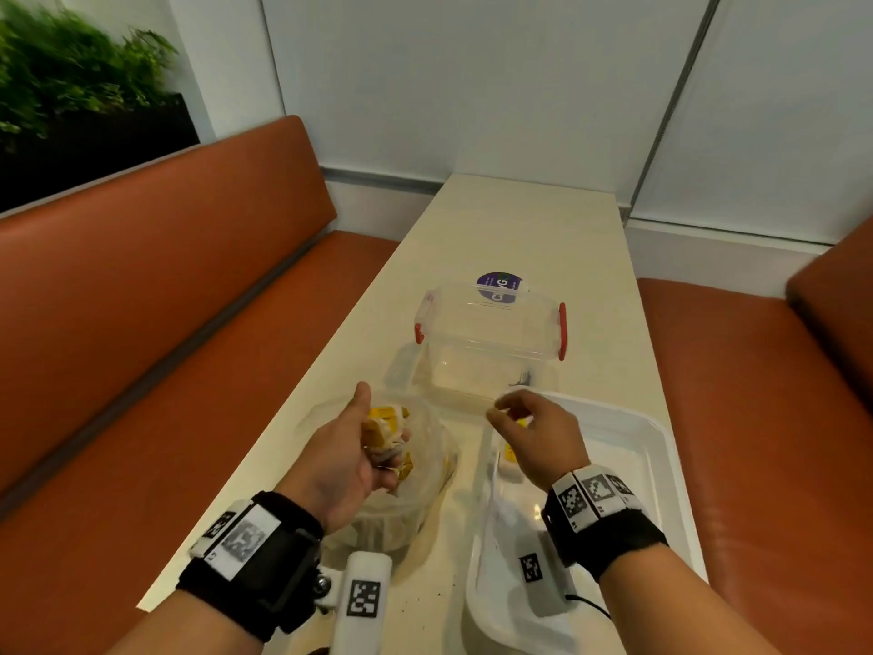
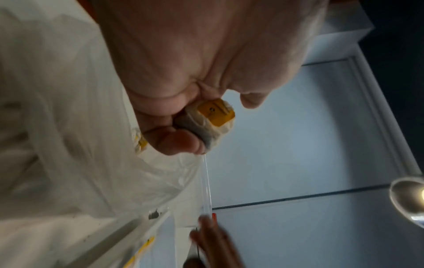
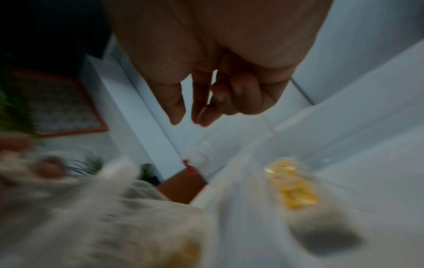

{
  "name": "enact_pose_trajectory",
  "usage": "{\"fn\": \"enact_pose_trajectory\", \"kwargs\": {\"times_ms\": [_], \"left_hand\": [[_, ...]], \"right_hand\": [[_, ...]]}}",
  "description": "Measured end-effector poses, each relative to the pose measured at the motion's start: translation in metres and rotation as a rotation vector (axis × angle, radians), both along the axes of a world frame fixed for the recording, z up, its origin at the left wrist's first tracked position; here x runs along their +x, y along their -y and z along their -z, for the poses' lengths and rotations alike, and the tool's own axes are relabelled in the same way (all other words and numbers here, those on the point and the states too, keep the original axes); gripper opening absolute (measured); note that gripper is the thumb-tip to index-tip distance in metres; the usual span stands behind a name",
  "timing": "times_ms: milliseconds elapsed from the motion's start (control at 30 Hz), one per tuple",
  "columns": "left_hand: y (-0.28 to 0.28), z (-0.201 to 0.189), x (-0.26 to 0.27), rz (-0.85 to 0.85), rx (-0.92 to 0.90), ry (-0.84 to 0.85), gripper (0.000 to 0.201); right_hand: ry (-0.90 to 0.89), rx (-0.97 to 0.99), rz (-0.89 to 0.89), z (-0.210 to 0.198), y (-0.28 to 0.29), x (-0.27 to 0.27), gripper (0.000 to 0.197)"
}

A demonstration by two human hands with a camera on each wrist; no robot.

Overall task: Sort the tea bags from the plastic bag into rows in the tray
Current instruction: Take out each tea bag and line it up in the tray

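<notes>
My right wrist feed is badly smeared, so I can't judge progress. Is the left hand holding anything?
Observer: Yes. The left hand grips a clump of tea bags just above the plastic bag.
Operator: Where does my right hand sit relative to the tray?
Observer: The right hand hovers over the far-left corner of the white tray.
Operator: I see a red blob ahead. What is it?
Observer: A clip on a clear container standing beyond the tray; it looks empty.
</notes>
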State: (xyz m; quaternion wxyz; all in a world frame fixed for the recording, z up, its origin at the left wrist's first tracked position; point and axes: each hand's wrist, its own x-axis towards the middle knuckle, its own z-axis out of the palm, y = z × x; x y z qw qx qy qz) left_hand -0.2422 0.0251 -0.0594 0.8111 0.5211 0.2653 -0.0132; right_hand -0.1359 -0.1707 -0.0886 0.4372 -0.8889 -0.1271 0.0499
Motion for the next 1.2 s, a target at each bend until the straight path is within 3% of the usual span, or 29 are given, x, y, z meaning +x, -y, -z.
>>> {"fn": "enact_pose_trajectory", "kwargs": {"times_ms": [133,300,467,633,700,767,867,933,1000,1033,1200], "left_hand": [[0.009,-0.001,0.000,0.021,-0.043,-0.011,0.071],[0.020,-0.005,0.000,0.072,-0.040,0.019,0.075],[0.025,-0.008,-0.002,0.064,-0.121,0.037,0.064],[0.021,0.001,0.000,0.003,-0.128,-0.061,0.052],[0.018,0.001,0.000,-0.052,-0.050,-0.010,0.047],[0.011,-0.001,-0.002,-0.040,0.052,0.145,0.043],[0.003,-0.009,-0.006,0.164,0.314,0.310,0.044],[0.005,-0.017,-0.006,0.275,0.527,0.326,0.037],[0.009,-0.022,-0.004,0.301,0.647,0.358,0.017],[0.011,-0.023,-0.002,0.298,0.685,0.370,0.009],[0.017,-0.019,0.002,0.320,0.723,0.312,0.008]], "right_hand": [[0.116,0.057,-0.299,-0.037,-0.033,-0.027,0.011],[0.207,-0.007,-0.423,-0.042,-0.047,-0.039,0.023],[0.141,0.041,-0.437,-0.040,-0.048,-0.042,0.010],[-0.088,0.211,-0.469,-0.046,-0.038,-0.041,0.007],[-0.144,0.329,-0.441,-0.049,-0.033,-0.038,0.006],[-0.182,0.419,-0.400,-0.054,-0.027,-0.035,0.005],[-0.204,0.480,-0.383,-0.060,-0.021,-0.032,0.004],[-0.207,0.502,-0.393,-0.063,-0.019,-0.031,0.001],[-0.214,0.534,-0.388,-0.063,-0.018,-0.031,0.001],[-0.218,0.545,-0.380,-0.063,-0.017,-0.031,0.002],[-0.218,0.464,-0.387,-0.060,-0.011,-0.028,0.008]]}}
